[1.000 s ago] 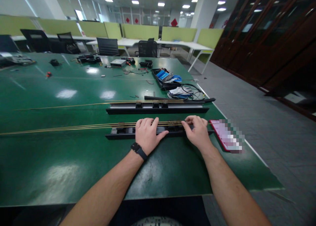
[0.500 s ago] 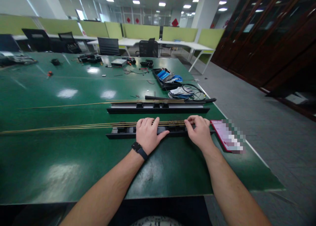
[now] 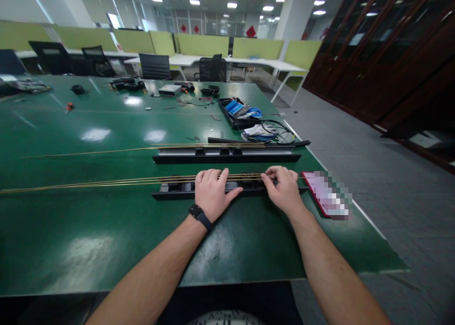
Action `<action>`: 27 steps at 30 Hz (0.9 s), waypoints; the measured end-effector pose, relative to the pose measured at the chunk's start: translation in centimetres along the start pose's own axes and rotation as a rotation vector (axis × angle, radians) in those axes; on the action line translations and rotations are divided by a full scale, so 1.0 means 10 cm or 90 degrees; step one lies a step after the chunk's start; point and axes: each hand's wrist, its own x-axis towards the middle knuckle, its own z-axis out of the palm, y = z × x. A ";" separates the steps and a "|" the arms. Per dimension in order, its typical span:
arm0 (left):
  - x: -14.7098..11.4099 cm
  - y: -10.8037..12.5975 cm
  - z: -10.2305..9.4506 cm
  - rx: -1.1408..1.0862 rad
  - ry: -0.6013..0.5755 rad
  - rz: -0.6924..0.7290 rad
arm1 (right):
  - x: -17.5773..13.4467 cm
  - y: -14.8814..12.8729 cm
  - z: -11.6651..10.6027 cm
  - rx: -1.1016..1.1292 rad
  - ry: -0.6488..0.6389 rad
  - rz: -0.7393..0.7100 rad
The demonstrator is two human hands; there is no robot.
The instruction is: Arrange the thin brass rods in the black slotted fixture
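Observation:
A black rail [image 3: 165,195] with dark fittings along its channel lies across the green table in front of me. Several thin brass-coloured rods [image 3: 138,181] run along it and reach far out past its left end. Over the middle of the rail is my left hand [image 3: 212,190], its fingers bent across the rods and far side, its thumb stretched along the near side; the fingertips are hidden. My right hand [image 3: 284,187], near the rail's right end, is closed, thumb and forefinger pinching the rods. A dark watch [image 3: 196,212] sits on my left wrist.
Behind lies a second black rail [image 3: 227,158] with more brass rods. A red-edged phone-like object [image 3: 316,197], partly pixelated, is right of my right hand. Farther back are a black tray [image 3: 231,119] with blue items and gloves [image 3: 259,132] beside black cable. The table's right edge is close.
My right hand has slid slightly left along the rods, still pinching. My left hand keeps its place on the rail. The whole view has shifted a little.

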 end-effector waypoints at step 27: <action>0.01 0.01 -0.02 -0.005 -0.002 0.003 | 0.00 -0.02 -0.03 -0.015 0.008 0.001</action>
